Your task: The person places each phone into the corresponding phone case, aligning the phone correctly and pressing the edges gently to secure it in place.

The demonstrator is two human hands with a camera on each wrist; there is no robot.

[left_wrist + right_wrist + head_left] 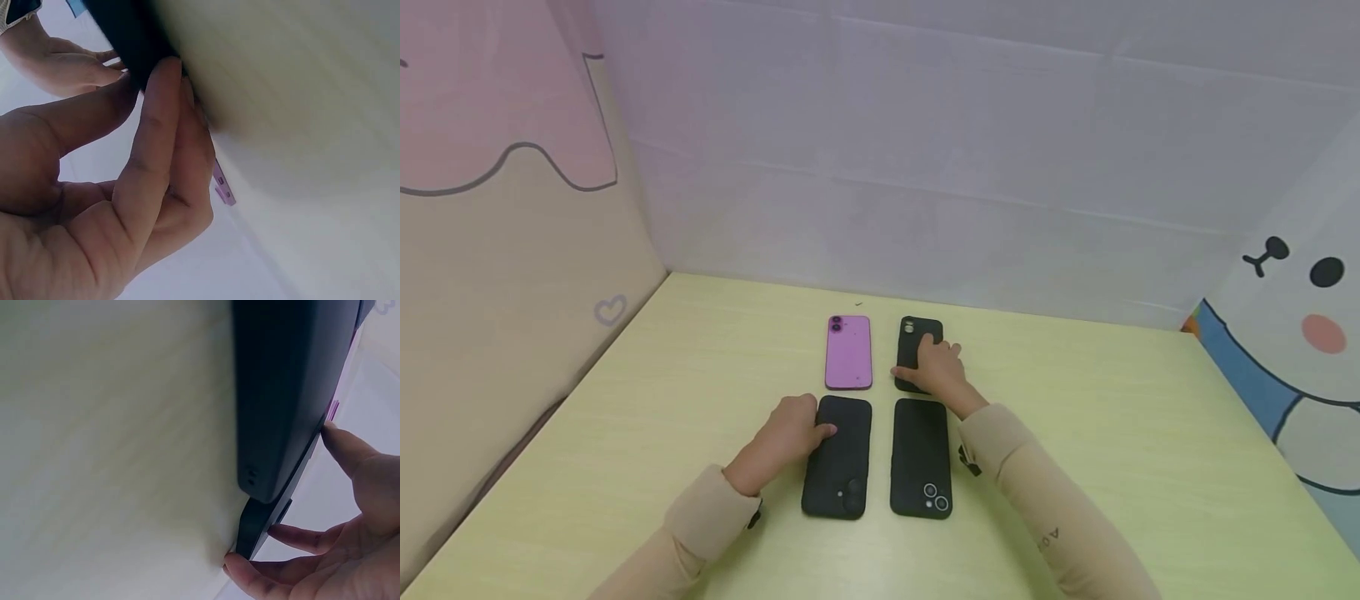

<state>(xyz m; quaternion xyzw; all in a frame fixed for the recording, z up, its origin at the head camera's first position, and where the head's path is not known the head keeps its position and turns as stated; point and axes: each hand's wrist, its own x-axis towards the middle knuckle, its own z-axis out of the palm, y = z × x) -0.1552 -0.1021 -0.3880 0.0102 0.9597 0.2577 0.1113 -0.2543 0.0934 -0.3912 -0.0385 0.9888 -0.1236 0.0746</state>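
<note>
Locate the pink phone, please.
In the head view, the pink phone lies in the far row, left of the black phone under the right hand.

You have one table point(1112, 417), pale yellow, faintly grained. On it, two rows of two: pink phone point(848, 358), far left; far-right black phone point(910, 347); near-left black phone point(838, 458); near-right black phone point(921, 458), lenses at your near end.

A creased, pale lilac backdrop point(925, 150) rises behind the yellow table point(1150, 417).

Soft light, wrist pics sl. blurry
</note>
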